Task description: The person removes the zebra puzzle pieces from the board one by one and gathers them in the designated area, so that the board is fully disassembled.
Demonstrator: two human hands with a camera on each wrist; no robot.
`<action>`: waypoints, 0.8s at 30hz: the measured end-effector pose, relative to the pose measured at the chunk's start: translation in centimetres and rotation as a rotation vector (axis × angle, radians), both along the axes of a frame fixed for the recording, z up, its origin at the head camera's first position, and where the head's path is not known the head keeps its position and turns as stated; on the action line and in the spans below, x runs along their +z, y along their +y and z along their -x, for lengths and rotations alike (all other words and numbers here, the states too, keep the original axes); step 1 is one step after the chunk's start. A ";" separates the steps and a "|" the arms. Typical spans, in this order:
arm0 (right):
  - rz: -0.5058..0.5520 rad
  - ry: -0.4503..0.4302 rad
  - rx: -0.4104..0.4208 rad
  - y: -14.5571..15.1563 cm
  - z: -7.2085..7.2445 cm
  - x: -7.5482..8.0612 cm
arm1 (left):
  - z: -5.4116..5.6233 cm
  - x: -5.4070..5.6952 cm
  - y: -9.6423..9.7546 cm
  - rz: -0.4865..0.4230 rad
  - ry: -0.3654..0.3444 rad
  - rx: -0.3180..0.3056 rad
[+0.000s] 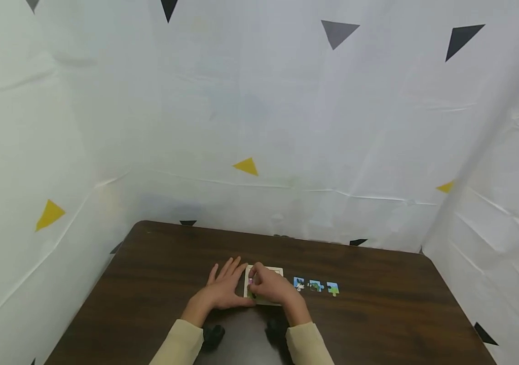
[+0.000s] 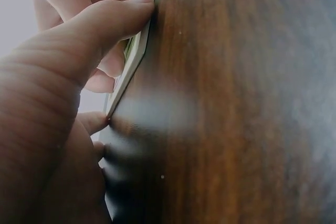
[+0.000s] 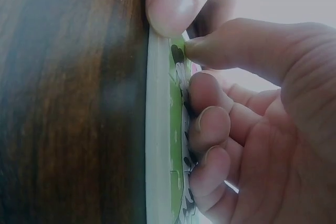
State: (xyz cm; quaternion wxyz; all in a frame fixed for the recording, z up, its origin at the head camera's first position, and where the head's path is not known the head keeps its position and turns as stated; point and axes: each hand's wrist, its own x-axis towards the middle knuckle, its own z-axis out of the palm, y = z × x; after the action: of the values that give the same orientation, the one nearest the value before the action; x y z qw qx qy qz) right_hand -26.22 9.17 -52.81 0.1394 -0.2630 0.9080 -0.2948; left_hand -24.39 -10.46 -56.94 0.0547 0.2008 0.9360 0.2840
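Note:
A small jigsaw puzzle in a pale frame (image 1: 275, 269) lies on the table between both hands. My left hand (image 1: 223, 293) rests at its left side with fingers spread and straight. The left thumb (image 2: 123, 17) presses along the frame's near edge. Bent over the board, my right hand (image 1: 270, 285) has its thumb and index finger around a pink-marked puzzle piece (image 1: 251, 282) at the left side. The other right fingers (image 3: 210, 124) are curled with their tips against the picture. In the right wrist view, green and black-and-white printed pieces (image 3: 176, 114) show inside the frame.
Right of the frame, three loose puzzle pieces lie in a row: a blue and white one (image 1: 298, 283), a blue and green one (image 1: 316, 286) and a mostly green one (image 1: 333, 288). White sheeting (image 1: 287, 126) surrounds the dark wooden table (image 1: 378, 309).

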 end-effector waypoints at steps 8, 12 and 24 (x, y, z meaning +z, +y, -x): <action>0.072 -0.066 -0.005 0.2 -0.1 0.5 | -0.2 1.0 0.0 0.013 -0.024 -0.010; 0.093 -0.066 -0.003 0.4 0.0 0.6 | -0.4 1.5 0.1 0.041 -0.030 -0.008; 0.089 -0.008 -0.028 0.3 0.3 -0.2 | -0.6 1.8 0.0 0.051 -0.029 -0.001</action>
State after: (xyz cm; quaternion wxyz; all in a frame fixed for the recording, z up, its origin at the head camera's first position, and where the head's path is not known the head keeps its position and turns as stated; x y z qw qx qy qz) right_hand -26.53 9.44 -53.05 0.1272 -0.2549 0.8970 -0.3381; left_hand -23.84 -10.44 -55.18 0.0736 0.1957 0.9419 0.2630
